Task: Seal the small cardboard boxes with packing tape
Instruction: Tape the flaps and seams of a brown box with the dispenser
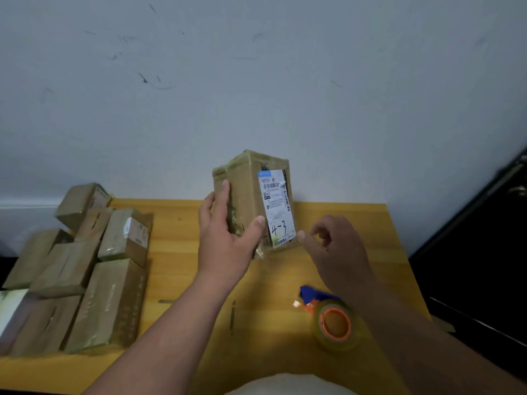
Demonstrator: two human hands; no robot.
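Left hand (225,232) grips a light, stiff, tape-slick box (251,201) upright by its sides; right hand (330,243), loosely curled, holds nothing beside it.

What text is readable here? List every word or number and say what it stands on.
"4-3": handwritten low on the white label of the box held by the left hand.
"501" and some unclear characters: top of that label.
Barcodes and other label print: too small to read.
Print on stacked boxes: blurred.

Home packing spot: parcels (85,269), wooden table (176,232)
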